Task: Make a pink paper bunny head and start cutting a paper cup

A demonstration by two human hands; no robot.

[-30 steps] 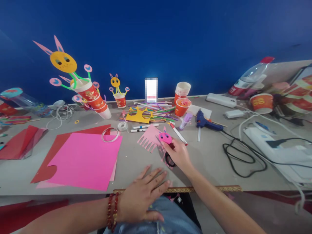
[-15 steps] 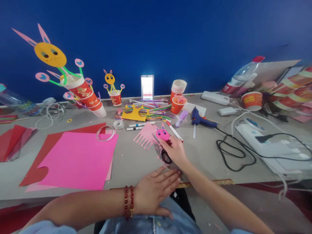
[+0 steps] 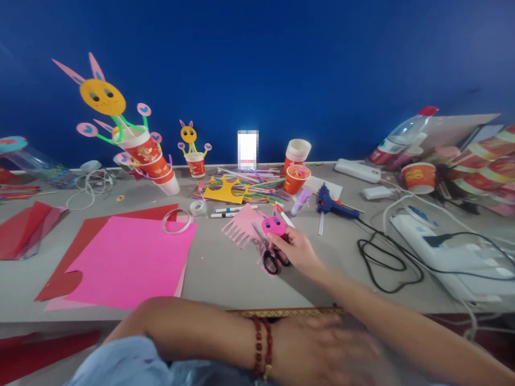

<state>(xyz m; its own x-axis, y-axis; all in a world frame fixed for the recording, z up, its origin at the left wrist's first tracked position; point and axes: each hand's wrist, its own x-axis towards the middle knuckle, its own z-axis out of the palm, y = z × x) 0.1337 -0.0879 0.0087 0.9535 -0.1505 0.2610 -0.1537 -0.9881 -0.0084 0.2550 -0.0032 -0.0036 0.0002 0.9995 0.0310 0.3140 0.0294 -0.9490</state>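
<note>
My right hand (image 3: 300, 249) pinches a small bright-pink paper rabbit face (image 3: 273, 225) with eyes and ears. The face is held over the table by its lower edge. Just below it lie scissors (image 3: 270, 262) with black handles, over light pink scraps. A light pink paper sheet (image 3: 240, 222) with a cut, fringed edge lies left of the face. My left hand (image 3: 317, 348), wearing red beads at the wrist, is low by the table's front edge, beneath my right forearm. Its fingers are stretched out, somewhat blurred, with nothing seen in them.
Pink paper (image 3: 137, 262) and a tape roll (image 3: 176, 221) lie left. Cup rabbits (image 3: 195, 163) stand behind. Pipe cleaners (image 3: 261, 182), a yellow cut-out sheet (image 3: 225, 190) and markers (image 3: 225, 212) lie mid-table. A glue gun (image 3: 332, 206), its cord and a power strip (image 3: 426, 236) are right.
My left hand has swept right and down, under my right forearm. My right hand, still holding the rabbit face, has shifted slightly right and down, showing more of the scissors. The view has moved a little.
</note>
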